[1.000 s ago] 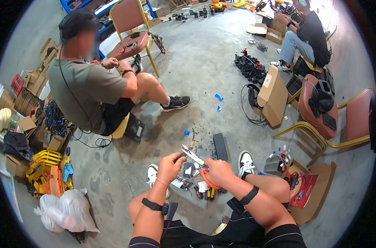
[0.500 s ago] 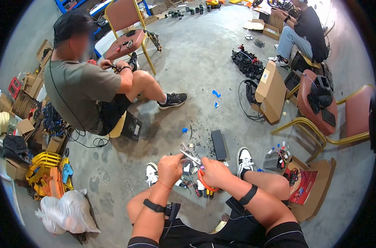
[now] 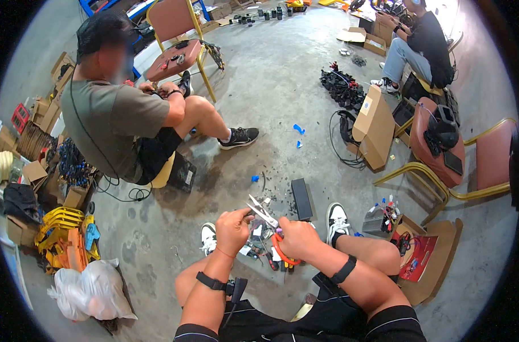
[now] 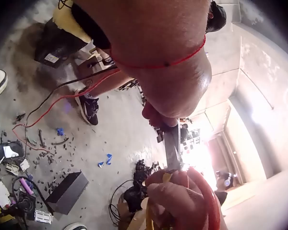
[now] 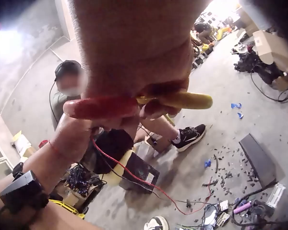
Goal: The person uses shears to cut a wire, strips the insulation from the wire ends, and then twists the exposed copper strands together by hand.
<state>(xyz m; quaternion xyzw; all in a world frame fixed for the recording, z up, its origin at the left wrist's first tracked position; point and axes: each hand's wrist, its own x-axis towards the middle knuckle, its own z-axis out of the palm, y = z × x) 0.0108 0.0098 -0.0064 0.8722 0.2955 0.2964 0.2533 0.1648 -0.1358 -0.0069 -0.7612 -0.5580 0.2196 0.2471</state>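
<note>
In the head view my right hand (image 3: 299,238) grips a pair of scissors (image 3: 264,214), its fingers around the handles. The blades stand apart and point toward my left hand (image 3: 233,232). My left hand is bent inward with fingertips close to the blades, pinching a thin pair of wires. The red wire (image 4: 62,98) and a black one run from it down to the floor in the left wrist view. In the right wrist view the red handle (image 5: 103,108) and yellow handle (image 5: 189,100) show below my right hand. The pinched spot itself is hidden by my fingers.
Between my shoes lie tools and small electronic parts, beside a long black box (image 3: 302,199) and scattered black bits. A plastic tub of pens (image 3: 379,221) and an open carton (image 3: 439,262) stand right. A seated person (image 3: 117,114) works at left, another far right.
The scissor blades are spread wider than half a second ago. Both hands stay close together over the floor parts. The head view has shifted slightly since one second ago.
</note>
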